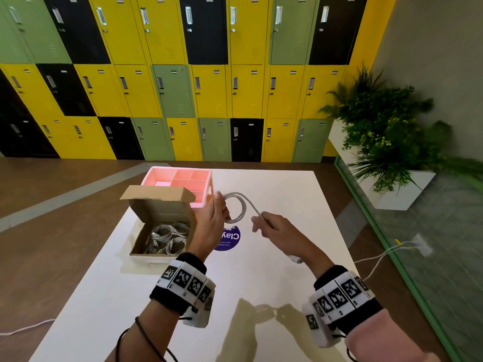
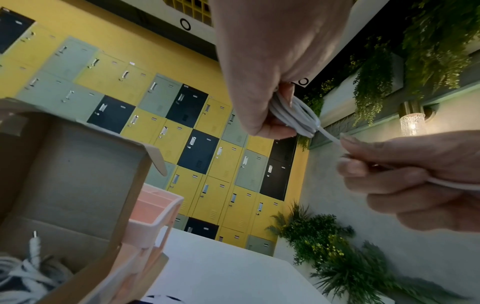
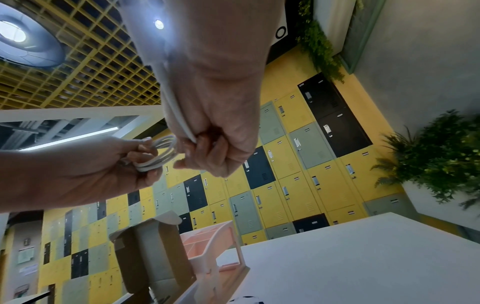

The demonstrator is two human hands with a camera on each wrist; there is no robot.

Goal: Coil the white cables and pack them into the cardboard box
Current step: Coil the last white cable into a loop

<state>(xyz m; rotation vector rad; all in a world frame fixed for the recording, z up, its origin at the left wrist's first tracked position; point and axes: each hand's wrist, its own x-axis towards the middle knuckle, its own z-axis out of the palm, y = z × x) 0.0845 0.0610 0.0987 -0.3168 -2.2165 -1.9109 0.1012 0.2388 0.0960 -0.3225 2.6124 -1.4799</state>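
Observation:
A white cable [image 1: 240,205] is wound into a small coil above the table. My left hand [image 1: 218,212] grips the coil's left side; the loops [image 2: 296,117] show between its fingers. My right hand [image 1: 264,224] pinches the loose tail just right of the coil, and the tail [image 3: 179,115] runs back through that fist. An open cardboard box [image 1: 159,205] stands left of my hands, lid up, with several coiled white cables [image 1: 167,239] inside. A white plug end [image 1: 294,258] hangs below my right wrist.
A pink compartment organiser [image 1: 183,178] stands behind the box. A blue round sticker [image 1: 230,239] lies on the white table [image 1: 261,296] under my hands. Lockers fill the back wall; a planter [image 1: 386,142] and a floor cable [image 1: 379,257] are to the right.

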